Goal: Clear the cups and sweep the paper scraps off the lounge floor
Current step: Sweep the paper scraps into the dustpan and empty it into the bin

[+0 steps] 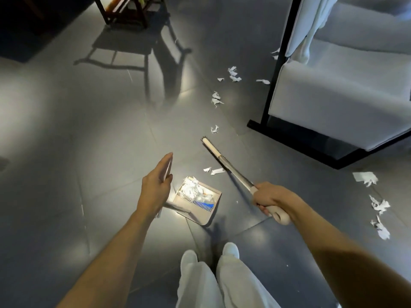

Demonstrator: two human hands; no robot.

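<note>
Glossy grey tiles (89, 130) hold crumpled paper scraps (216, 100); right grip (270, 198) wraps cream broom (224, 163), left grip (155, 187) clasps dustpan (208, 218).

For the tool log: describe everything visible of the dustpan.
The dustpan looks like beige plastic. It stands on the grey tiled floor, its tray heaped with white paper scraps. Beige and blue comb teeth line its inside. A thin rod rises to the left hand, which holds it.
</note>
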